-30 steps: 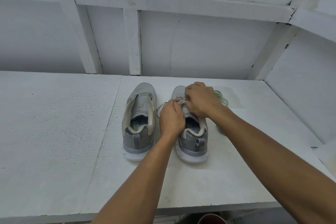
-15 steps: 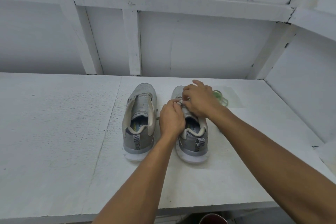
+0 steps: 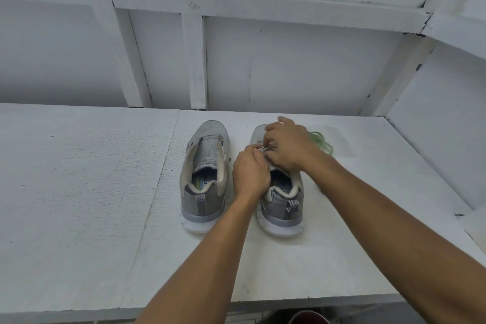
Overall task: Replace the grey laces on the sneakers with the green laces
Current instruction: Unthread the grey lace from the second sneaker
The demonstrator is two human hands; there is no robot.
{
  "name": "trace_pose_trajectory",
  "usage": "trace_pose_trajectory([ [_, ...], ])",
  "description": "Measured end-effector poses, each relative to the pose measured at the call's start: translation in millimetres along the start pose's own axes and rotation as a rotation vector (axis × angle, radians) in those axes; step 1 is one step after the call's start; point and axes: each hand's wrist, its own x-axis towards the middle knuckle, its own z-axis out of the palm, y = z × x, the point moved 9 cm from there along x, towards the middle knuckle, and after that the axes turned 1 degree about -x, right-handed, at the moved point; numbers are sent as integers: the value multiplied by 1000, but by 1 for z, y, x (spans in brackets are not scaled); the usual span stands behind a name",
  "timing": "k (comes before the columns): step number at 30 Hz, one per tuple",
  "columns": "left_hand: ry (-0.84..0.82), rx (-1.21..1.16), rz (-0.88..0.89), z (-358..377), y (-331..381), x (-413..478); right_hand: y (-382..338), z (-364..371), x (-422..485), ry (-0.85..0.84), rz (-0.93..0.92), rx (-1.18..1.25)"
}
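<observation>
Grey lace (image 3: 263, 149) shows only as a short pale bit between the fingertips of the two hands. It sits over the eyelet rows of the right sneaker (image 3: 282, 205), which lies directly beneath them on the worktop (image 3: 79, 192), heel toward the person. The left hand (image 3: 249, 173) has its fingers curled in and pinches the grey lace from the near side. The right hand (image 3: 289, 144) reaches over from the far side with its fingers bent down to the same spot. It seems to pinch the lace too, though the knuckles hide the tips. The hands are together, touching or nearly so.

The left sneaker (image 3: 203, 179) stands just beside the left hand, on its outer side, toe pointing away. Its tongue lies bare and no lace shows on it. The green laces (image 3: 319, 139) lie in a loose heap just beyond the right hand, partly hidden by it.

By my reading, the step in hand is unthreading the grey lace from the right sneaker, the left one being already stripped. No green lace is threaded yet, so the task looks less than half done. The next move calls for drawing the lace clear one eyelet pair at a time. One hand should steady the sneaker so it does not slide, working toward the toe until the lace comes free.
</observation>
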Motion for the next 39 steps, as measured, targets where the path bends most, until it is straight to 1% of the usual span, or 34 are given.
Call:
trace_pose_trajectory([
  [2, -2, -1, 0, 0, 0, 0, -6, 5, 0, 8, -24, -67],
  [4, -5, 6, 4, -1, 0, -1, -3, 3, 1, 34, -16, -84],
  [7, -1, 9, 14, 0, 2, -1, 6, -13, -1, 111, -13, -92],
  [9, 7, 2, 14, -1, 2, -1, 16, -27, -3, 173, 8, -64],
  [13, 9, 0, 0, -2, 1, -2, 48, -52, -5, 245, 118, 78],
  [16, 13, -8, 6, -2, 2, -2, 66, -65, -6, 283, 155, 89],
  [21, 18, -17, 8, -1, 2, -2, 86, -66, -6, 302, 213, 100],
  [26, 14, -9, 13, -2, 2, -2, 113, -48, -9, 255, 369, 221],
  [29, 10, 0, 21, -4, 3, -3, 113, -43, -17, 279, 388, 249],
  [31, -6, 31, 25, -3, 6, -2, 105, -33, -23, 202, 393, 349],
  [33, -46, 72, 0, -1, 8, 2, 85, -15, -28, 11, 361, 489],
  [35, -74, 77, -40, 0, 13, 12, 62, 2, -35, -155, 307, 538],
  [37, -106, 57, -56, 2, 23, 22, 52, 12, -39, -190, 292, 549],
  [39, -178, 113, -13, 7, 38, 31, 51, 17, -43, -178, 303, 593],
])
